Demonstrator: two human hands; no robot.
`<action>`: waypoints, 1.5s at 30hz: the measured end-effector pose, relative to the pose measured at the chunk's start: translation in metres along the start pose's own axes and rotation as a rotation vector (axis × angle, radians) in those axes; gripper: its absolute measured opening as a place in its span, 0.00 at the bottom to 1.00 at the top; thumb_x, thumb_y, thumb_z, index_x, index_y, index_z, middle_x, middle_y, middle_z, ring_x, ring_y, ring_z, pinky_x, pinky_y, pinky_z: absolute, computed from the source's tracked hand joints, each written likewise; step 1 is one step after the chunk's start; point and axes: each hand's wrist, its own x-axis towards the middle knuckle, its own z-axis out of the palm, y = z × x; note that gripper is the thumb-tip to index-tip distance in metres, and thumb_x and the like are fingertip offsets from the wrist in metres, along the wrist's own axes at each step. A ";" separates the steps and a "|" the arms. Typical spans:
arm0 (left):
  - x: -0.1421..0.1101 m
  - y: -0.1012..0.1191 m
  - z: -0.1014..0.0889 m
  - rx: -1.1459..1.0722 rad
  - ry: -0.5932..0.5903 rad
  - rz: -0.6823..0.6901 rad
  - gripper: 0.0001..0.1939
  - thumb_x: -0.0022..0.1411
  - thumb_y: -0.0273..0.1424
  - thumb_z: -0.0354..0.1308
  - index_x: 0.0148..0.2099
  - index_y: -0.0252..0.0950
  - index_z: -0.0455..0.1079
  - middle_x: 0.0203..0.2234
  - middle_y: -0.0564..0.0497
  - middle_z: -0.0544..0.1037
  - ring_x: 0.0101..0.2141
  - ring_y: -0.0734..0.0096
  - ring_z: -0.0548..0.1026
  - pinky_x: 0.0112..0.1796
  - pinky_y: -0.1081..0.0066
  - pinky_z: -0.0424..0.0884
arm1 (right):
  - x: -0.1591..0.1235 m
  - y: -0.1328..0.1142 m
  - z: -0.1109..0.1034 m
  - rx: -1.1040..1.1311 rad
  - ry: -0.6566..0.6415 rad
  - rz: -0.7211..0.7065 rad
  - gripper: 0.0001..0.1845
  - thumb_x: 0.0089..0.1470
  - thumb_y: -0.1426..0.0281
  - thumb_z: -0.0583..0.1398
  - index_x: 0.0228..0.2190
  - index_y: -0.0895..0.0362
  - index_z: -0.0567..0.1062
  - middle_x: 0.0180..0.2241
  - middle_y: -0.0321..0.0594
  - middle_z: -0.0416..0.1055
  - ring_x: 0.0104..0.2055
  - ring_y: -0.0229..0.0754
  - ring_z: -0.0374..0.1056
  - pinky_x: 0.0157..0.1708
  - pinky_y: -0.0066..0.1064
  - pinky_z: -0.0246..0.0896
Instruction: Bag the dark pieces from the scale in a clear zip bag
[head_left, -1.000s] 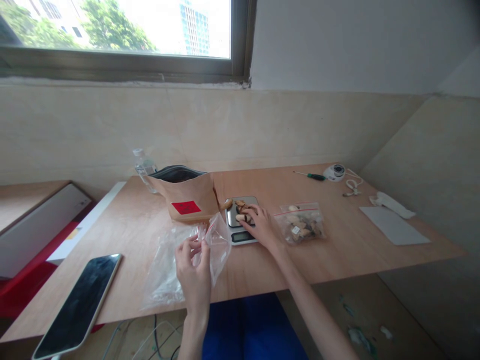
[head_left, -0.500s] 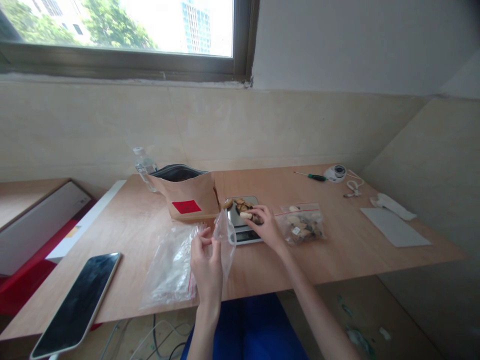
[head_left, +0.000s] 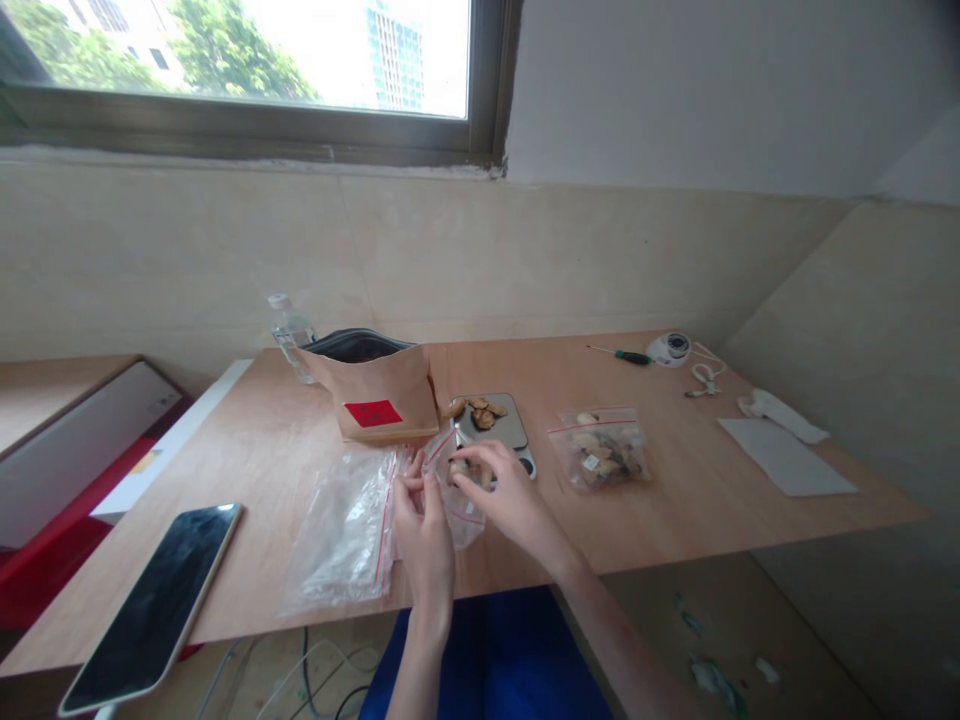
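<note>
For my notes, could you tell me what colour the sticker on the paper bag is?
The sticker is red, shown best in the head view.

Brown kraft paper bag [head_left: 379,395] with a red label [head_left: 373,413] and dark grey lining; thin red zip lines on a clear plastic bag [head_left: 345,535] and a smaller clear bag [head_left: 459,522]; tan and dark brown pieces [head_left: 481,414] on a silver scale [head_left: 511,425] (mottled, no two alike); royal blue trousers [head_left: 480,650].
</note>
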 end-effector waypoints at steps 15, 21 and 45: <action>0.003 0.002 -0.011 0.049 0.096 -0.017 0.11 0.57 0.36 0.52 0.26 0.38 0.58 0.31 0.50 0.74 0.39 0.63 0.72 0.39 0.66 0.66 | 0.087 0.099 -0.004 -0.600 0.039 -0.191 0.27 0.50 0.65 0.60 0.51 0.60 0.66 0.52 0.53 0.63 0.56 0.53 0.55 0.54 0.46 0.51; 0.005 -0.001 -0.012 0.007 0.067 -0.010 0.12 0.57 0.37 0.53 0.25 0.39 0.57 0.28 0.51 0.72 0.38 0.63 0.72 0.39 0.65 0.66 | 0.087 0.108 -0.008 -0.613 0.092 -0.213 0.15 0.53 0.74 0.54 0.44 0.57 0.71 0.43 0.46 0.70 0.48 0.46 0.63 0.49 0.40 0.57; 0.019 -0.007 0.002 0.000 0.076 -0.038 0.10 0.56 0.35 0.52 0.26 0.38 0.58 0.22 0.55 0.67 0.29 0.69 0.69 0.33 0.69 0.64 | 0.036 -0.005 -0.007 0.004 -0.175 0.187 0.07 0.47 0.75 0.60 0.32 0.56 0.71 0.17 0.30 0.70 0.15 0.34 0.66 0.16 0.22 0.60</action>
